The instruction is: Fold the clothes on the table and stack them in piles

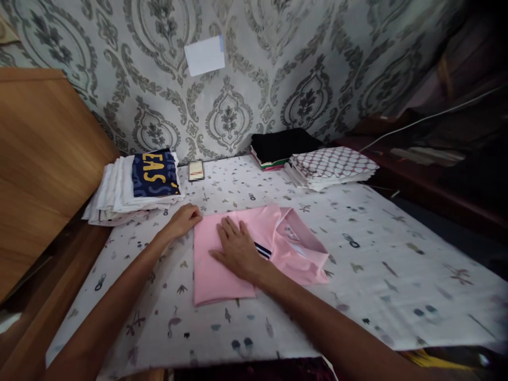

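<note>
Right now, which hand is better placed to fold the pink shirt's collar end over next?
Probably your right hand: it lies flat on the shirt, nearer the collar, while your left hand is at the far left corner.

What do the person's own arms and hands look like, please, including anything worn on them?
The left hand and right hand are both ungloved, with no ring, watch or bracelet visible. The left forearm and right forearm are slender and bare, with no sleeve or clear marking showing.
</note>
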Demonstrator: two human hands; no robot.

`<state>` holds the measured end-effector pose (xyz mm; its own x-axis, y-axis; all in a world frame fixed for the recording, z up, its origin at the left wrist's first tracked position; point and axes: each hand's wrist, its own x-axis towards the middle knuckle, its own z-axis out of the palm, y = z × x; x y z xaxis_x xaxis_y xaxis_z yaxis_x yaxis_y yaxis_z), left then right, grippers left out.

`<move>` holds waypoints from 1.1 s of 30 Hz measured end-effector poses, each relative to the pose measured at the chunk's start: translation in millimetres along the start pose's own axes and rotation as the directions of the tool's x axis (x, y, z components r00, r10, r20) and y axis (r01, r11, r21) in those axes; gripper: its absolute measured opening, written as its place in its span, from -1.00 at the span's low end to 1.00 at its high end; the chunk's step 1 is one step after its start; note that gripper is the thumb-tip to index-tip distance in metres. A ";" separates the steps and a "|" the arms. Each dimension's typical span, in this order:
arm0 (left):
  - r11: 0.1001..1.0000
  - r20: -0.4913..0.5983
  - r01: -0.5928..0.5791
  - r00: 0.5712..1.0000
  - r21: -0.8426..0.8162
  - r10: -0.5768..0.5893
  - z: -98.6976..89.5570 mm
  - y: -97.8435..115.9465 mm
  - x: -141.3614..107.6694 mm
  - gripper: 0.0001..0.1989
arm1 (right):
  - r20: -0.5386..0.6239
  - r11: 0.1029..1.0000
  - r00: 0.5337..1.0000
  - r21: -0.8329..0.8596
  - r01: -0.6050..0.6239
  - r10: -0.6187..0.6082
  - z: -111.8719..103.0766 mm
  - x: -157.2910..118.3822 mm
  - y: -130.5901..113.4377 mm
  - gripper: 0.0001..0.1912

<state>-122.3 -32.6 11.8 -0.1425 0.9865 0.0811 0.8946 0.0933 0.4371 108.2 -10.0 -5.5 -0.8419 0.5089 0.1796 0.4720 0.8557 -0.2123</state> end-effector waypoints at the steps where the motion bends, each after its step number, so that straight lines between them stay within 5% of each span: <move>1: 1.000 -0.015 0.012 1.000 0.018 -0.012 -0.6 -1.0 -0.5 -0.85 | 0.003 1.000 1.000 0.002 0.000 0.000 0.5 -0.2 -0.2 -0.29; 9: 0.986 -0.129 0.152 0.981 0.072 -0.142 -4.3 -2.0 -24.1 -0.84 | -0.020 1.000 1.000 0.026 0.014 -0.013 0.9 -0.2 0.0 -0.33; 19: 0.946 -0.097 0.298 0.953 0.127 -0.287 -3.5 25.9 -29.8 -0.75 | 0.000 0.998 1.000 0.058 0.012 -0.012 -6.1 -4.2 -0.2 -0.32; 22: 0.920 0.050 0.385 0.923 -0.079 -0.382 -3.6 34.2 -41.0 -0.66 | -0.022 0.996 1.000 0.092 -0.006 0.008 -5.4 -3.7 1.4 -0.37; 26: 0.739 0.307 0.535 0.844 -0.410 -0.440 -0.2 49.7 -64.5 -0.56 | -0.050 0.976 0.996 0.212 -0.057 0.069 -6.2 -0.4 3.0 -0.42; 30: 0.685 0.331 0.534 0.845 -0.496 -0.419 0.7 64.7 -76.8 -0.57 | -0.115 0.866 0.975 0.488 -0.112 0.191 -15.9 1.9 7.1 -0.44; 33: 0.642 0.241 0.469 0.878 -0.607 -0.413 -4.6 76.7 -76.6 -0.61 | -0.176 0.618 0.906 0.778 -0.111 0.384 -23.0 1.6 11.9 -0.42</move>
<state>-44.7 -101.6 43.3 -0.3925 0.8603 -0.3253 0.2505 0.4403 0.8622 118.4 3.2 14.4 -0.5356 0.8065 0.2505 0.1814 0.3995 -0.8986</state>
